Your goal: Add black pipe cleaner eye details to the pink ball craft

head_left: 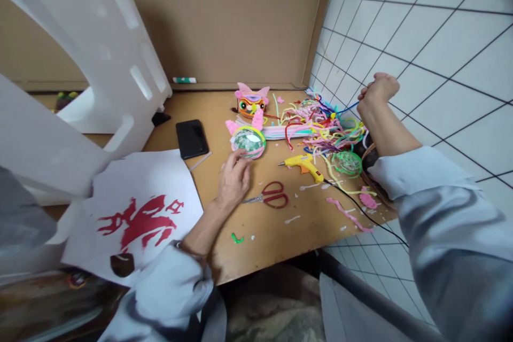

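My left hand (pixel 233 181) rests on the table with bent fingers closed at the lower rim of a round craft piece (pixel 249 140). This piece has a green and white middle, a yellow and pink edge and pink ears. Raised at the right by the wall, my right hand (pixel 378 91) is closed on a blue pipe cleaner (pixel 348 109) that stretches toward a tangled heap of coloured pipe cleaners (pixel 308 117). Behind the round piece sits a lion-like head (pixel 251 101) with big eyes and pink ears. Straight pale pipe cleaners (pixel 280 132) lie bundled beside the heap.
A yellow glue gun (pixel 304 164) with a black cord and red-handled scissors (pixel 274 194) lie in front. At left are a phone (pixel 191 139) and paper with a red design (pixel 148 222). A green-and-white tube (pixel 184 80) lies by the back board; a tiled wall (pixel 420 26) bounds the right.
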{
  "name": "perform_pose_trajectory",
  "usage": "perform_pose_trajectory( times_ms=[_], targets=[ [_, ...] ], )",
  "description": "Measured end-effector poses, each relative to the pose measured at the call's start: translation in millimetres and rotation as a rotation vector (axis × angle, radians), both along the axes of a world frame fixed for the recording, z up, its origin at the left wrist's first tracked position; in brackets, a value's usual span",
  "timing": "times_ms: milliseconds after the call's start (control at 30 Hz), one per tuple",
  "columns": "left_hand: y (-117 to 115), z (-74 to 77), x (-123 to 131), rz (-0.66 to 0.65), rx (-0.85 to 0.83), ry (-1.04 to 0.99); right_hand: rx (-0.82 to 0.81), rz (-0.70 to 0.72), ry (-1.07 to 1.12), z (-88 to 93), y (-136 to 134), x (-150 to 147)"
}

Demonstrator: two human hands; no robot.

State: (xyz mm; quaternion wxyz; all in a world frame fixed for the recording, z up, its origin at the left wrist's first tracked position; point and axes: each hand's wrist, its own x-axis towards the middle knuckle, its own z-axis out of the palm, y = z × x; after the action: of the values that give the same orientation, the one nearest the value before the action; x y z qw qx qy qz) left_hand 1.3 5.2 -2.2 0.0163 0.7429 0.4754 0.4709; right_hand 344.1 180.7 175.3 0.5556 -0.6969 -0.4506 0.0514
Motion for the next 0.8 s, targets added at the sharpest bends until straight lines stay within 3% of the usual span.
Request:
perform_pose_trajectory(
  times_ms=[67,200,367,467,567,633,700,800],
  targets=[
    [-0.6,0.9,0.2,0.003,-0.012,0.002,0.086,-0.092,0.265,1.6,-9.7,-18.4],
    [-1.4,0.1,1.4,0.016,-0.01,-0.003,0.178,-0.066,0.391,-2.0,-33.0,-51.6],
    [-0.1,-2.3,2.6,0.024,0.03,0.006,0.262,0.068,0.417,-39.9,-86.8,-98.4],
    [-0.2,-2.1,3.5,0.022,0.023,0.011,0.302,0.361,0.383,-76.9,-133.7,-137.6],
    [-1.2,-1.2,4.0,0.01,0.011,0.007,0.109,0.742,0.288,-110.1,-171.7,-176.4],
    [-1.4,-0.8,3.6,-0.005,0.0,-0.004,0.023,0.972,0.197,-126.5,-183.0,-196.3],
    [-1.2,-0.7,2.5,-0.036,-0.022,-0.024,0.015,1.09,0.139,-139.0,-183.8,-209.0],
    [-2.8,0.3,0.6,-0.08,-0.102,-0.052,0.013,1.114,0.092,-152.0,-177.8,-212.8]
  ],
)
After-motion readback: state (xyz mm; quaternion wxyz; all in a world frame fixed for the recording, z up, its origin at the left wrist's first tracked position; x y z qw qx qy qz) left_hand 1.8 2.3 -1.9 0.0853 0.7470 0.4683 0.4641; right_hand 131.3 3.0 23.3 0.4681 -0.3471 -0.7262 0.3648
